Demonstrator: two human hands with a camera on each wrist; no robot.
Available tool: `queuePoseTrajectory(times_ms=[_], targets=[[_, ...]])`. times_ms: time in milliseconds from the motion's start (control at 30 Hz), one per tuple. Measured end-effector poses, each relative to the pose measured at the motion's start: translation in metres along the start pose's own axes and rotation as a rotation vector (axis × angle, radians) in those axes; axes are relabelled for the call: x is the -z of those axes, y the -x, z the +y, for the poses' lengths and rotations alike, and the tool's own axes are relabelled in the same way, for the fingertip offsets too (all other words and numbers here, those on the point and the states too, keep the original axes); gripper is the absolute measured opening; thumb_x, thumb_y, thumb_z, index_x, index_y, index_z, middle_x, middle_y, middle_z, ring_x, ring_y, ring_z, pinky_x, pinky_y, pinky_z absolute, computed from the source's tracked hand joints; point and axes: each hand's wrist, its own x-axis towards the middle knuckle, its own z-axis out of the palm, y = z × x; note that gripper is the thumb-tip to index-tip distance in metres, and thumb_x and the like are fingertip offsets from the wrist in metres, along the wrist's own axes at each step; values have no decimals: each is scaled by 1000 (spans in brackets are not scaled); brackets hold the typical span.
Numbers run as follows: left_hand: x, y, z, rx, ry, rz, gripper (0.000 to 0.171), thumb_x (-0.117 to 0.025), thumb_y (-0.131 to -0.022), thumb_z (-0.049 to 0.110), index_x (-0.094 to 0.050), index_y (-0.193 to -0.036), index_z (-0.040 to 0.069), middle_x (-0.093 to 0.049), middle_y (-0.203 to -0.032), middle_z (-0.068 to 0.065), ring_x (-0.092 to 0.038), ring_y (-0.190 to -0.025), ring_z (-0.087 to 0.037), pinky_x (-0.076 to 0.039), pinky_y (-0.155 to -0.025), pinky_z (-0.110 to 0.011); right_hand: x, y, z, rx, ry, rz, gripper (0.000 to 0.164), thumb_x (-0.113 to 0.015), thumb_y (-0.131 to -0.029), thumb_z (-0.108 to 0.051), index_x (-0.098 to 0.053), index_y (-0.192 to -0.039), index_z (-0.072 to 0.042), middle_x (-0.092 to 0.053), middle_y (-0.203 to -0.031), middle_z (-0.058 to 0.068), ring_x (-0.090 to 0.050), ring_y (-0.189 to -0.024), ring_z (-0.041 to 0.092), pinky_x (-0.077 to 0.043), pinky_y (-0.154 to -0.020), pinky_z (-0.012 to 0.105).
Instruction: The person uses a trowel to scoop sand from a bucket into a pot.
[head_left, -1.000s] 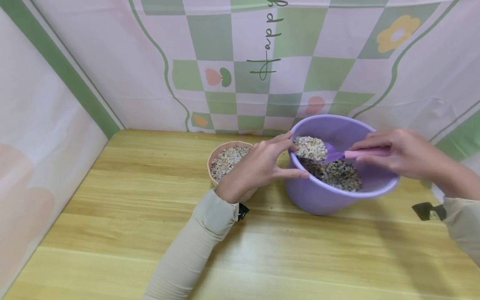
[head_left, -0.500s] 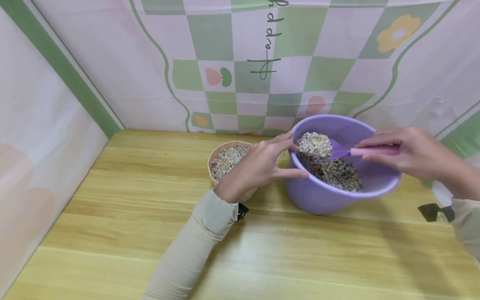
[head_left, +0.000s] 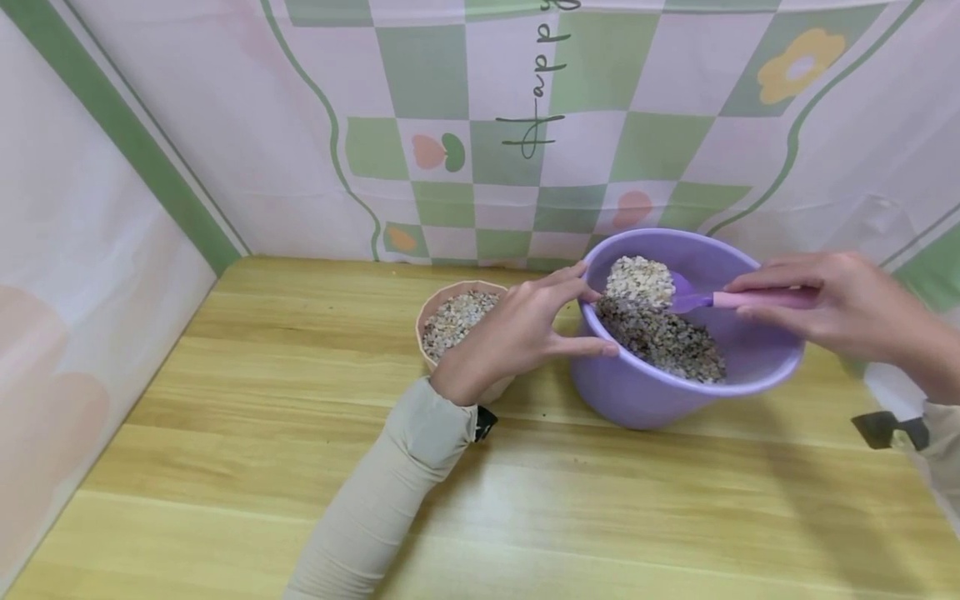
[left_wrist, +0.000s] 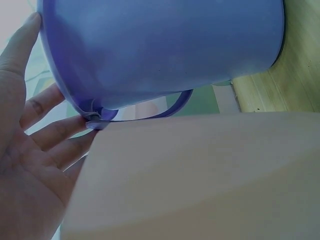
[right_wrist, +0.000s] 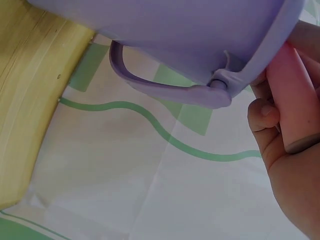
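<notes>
In the head view, my right hand (head_left: 847, 300) pinches the pink handle of a small shovel (head_left: 765, 298) between thumb and fingers. Its purple blade carries a heap of pale gravel (head_left: 640, 282) inside the purple bucket (head_left: 622, 400), over darker gravel (head_left: 667, 342) at the bottom. My left hand (head_left: 517, 325) holds the bucket's left rim, index fingertip over the edge and thumb against the outside. In the left wrist view its fingers (left_wrist: 55, 132) spread along the rim by the handle joint. The right wrist view shows the shovel's pink handle (right_wrist: 297, 100) close beside the bucket rim.
A peach-coloured pot (head_left: 423, 321) full of gravel (head_left: 457, 321) stands left of the bucket, partly hidden by my left hand. Both are on a wooden table (head_left: 262, 433) with a patterned cloth (head_left: 502, 75) hanging behind. A purple handle (right_wrist: 150, 85) hangs from the bucket.
My right hand has drawn the loaded shovel to the right, away from the bucket's left rim. The left hand and the bucket have stayed about where they were.
</notes>
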Motion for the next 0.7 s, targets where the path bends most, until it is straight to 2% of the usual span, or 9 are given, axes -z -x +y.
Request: queuePoseTrajectory(times_ms=[400,600,700], targets=[[2,-1,1,4,-15,-17,62,-70,-82,62,-64,-126,18,-24,-163,-1,-51,-132,-20,-43,-108,-30,6,-1,-5,64,-34,37,34,-82,-66,12,-78,-96,-2,-73,-92,-13,-59,-58,-4,-47,-49,10],[3,0,1,-10,-36,-29,59,-69,-84,61,-63,-126,20,-26,-162,-4,-52,-132,-22,-42,-110,-33,12,-1,-5,62,-18,39,37,-83,-64,13,-79,-97,-4,-72,-97,-18,-61,-62,-5,-49,-52,10],[3,1,0,-16,-38,-32,59,-69,-85,60,-63,-128,20,-28,-162,-5,-52,-132,-22,-42,-110,-33,16,-2,-4,70,-17,33,39,-84,-63,13,-79,-97,-5,-74,-94,-13,-61,-61,-4,-48,-51,10]])
